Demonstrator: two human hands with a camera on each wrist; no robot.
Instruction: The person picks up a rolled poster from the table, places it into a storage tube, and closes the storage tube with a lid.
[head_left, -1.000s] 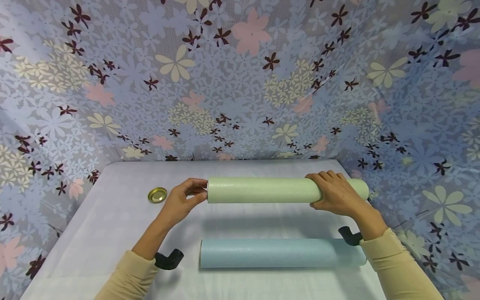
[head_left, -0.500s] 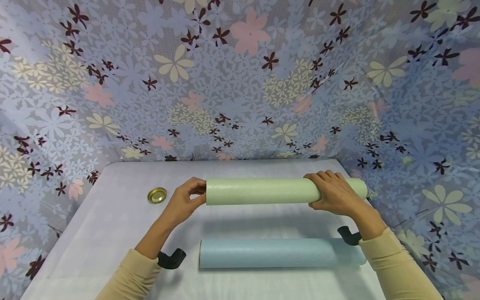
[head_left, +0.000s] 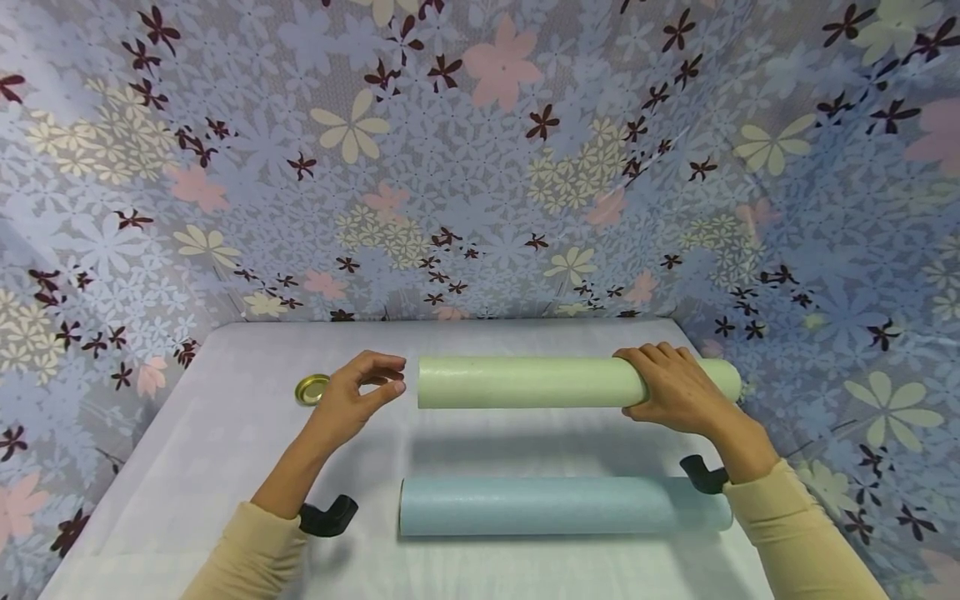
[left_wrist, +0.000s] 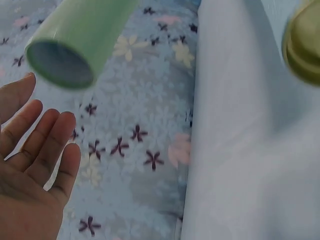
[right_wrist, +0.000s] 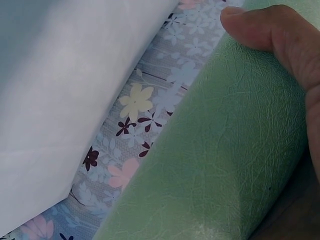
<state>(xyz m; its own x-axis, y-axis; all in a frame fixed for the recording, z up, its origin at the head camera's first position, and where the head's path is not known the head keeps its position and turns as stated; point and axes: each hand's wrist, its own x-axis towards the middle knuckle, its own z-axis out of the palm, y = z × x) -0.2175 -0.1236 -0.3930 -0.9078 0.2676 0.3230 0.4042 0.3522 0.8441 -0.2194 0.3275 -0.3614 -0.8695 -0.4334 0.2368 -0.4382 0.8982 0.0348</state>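
Observation:
My right hand (head_left: pixel 667 385) grips a long pale green tube (head_left: pixel 525 382) near its right end and holds it level above the table. In the right wrist view, the thumb (right_wrist: pixel 250 27) lies across the tube's creased surface. Just left of the tube's left end, my left hand (head_left: pixel 358 393) is apart from it, its fingers loosely bent and holding nothing. The left wrist view shows that end of the green tube (left_wrist: pixel 62 65) as a round rim with a grey inside. A light blue tube (head_left: pixel 562 507) lies on the table below, parallel to the green one.
A small round gold metal lid (head_left: pixel 310 390) lies on the table behind my left hand, partly hidden by it. The white-covered table (head_left: pixel 187 467) meets a flowered cloth (head_left: pixel 480 208) at the back and sides. Black wrist mounts (head_left: pixel 330 517) stick out by both cuffs.
My left hand has come away from the green tube's left end and moved left, now partly covering the gold lid. The right hand keeps its grip, nearly still.

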